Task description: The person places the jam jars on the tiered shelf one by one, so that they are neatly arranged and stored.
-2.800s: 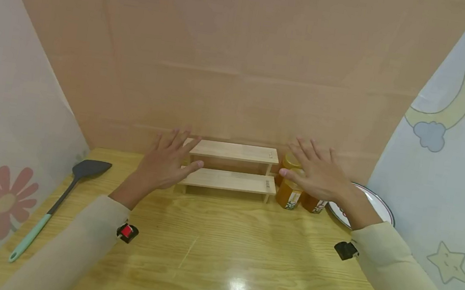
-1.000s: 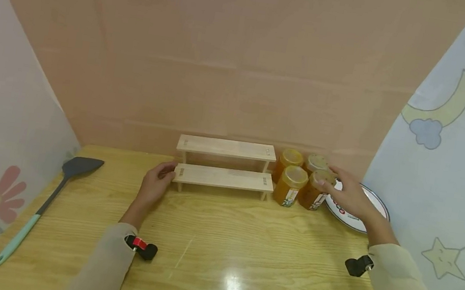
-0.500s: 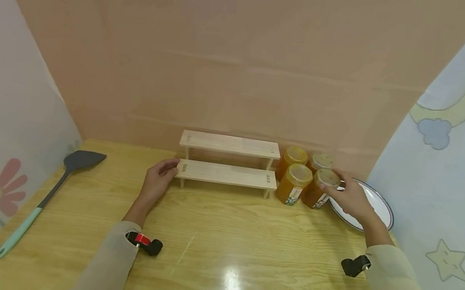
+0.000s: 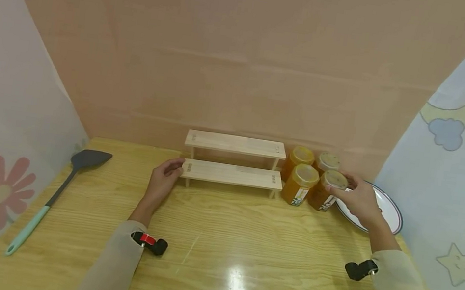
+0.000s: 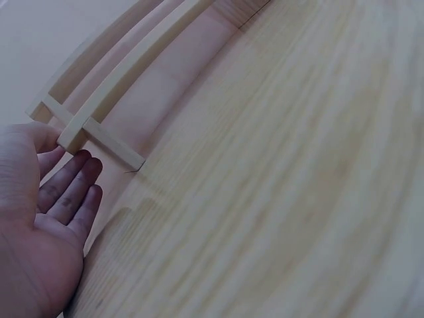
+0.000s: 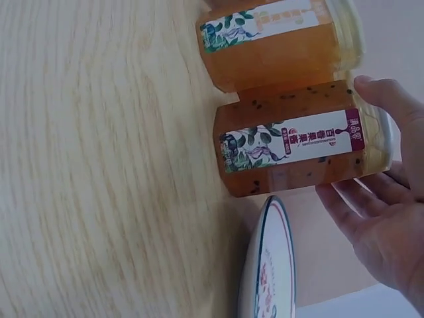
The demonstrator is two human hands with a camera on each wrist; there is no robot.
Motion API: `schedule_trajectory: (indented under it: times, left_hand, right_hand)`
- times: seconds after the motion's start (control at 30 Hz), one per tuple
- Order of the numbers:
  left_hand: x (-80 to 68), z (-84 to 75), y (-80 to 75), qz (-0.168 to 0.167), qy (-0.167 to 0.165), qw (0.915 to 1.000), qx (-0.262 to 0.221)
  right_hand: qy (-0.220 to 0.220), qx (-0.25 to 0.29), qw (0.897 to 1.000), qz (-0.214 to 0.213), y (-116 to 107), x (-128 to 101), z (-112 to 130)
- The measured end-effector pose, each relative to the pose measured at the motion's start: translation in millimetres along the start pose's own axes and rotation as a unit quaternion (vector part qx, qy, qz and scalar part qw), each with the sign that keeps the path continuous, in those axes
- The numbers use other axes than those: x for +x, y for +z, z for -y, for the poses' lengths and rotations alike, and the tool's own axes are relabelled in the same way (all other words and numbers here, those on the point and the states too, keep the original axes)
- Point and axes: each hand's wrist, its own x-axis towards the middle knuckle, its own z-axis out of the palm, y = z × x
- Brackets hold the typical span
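Observation:
A two-tier wooden rack [image 4: 232, 175] stands against the back wall. At the left end of its lower board, my left hand [image 4: 163, 180] pinches the board's corner; in the left wrist view, the thumb lies on top and the other fingers [image 5: 73, 189] spread below. To the rack's right, several lidded jars stand grouped on the table. My right hand [image 4: 360, 200] grips the front right one, a jam jar [image 6: 291, 139] with dark seeds and a white and maroon label, thumb and fingers around its lid. Beside it, a plain orange jar [image 6: 271, 46] stands upright.
Behind and under my right hand, a white dish [image 4: 392, 212] with a dark rim sits near the right wall. A spatula [image 4: 61, 190] with a mint handle lies along the table's left side. The wooden table [image 4: 208, 250] spans the foreground.
Both hands came down from hovering with spread fingers. The left took the rack's end and the right took the jam jar. Over the last half second, the view shifts slightly; the hands keep their places.

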Motion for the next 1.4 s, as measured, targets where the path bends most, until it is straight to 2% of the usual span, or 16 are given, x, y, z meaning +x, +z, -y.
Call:
schedule_trajectory:
  times: [0.2,0.5,0.6,0.7,0.93,1.2,1.4]
  left_hand:
    - [3.6,0.1,-2.3,0.019,-0.010,0.9998,0.003]
    - [3.5,8.8,-2.6,0.004,0.017,0.9998,0.002]
    - [2.1,7.8,-2.6,0.003,0.016,0.9999,0.003]
    - [0.1,2.0,-2.0,0.006,0.009,0.9999,0.000]
    - [-11.3,-23.5,-1.7,0.013,0.007,0.9998,0.014]
    - [5.2,4.8,-0.7,-0.001,0.012,0.9999,0.001]
    - [5.6,12.1,1.1,-0.017,0.023,0.9996,-0.006]
  right_hand:
    - [-0.017,-0.012,0.999,-0.024,-6,-8,13]
    - [-0.015,-0.043,0.998,-0.042,-30,-15,43]
    - [-0.017,-0.054,0.997,-0.052,-38,-19,56]
    - [-0.025,-0.056,0.996,-0.062,-44,-21,72]
    - [-0.040,-0.055,0.995,-0.077,-50,-21,102]
    - [-0.068,-0.016,0.995,-0.070,-36,-5,122]
    - [-0.074,-0.009,0.996,-0.054,-11,12,140]
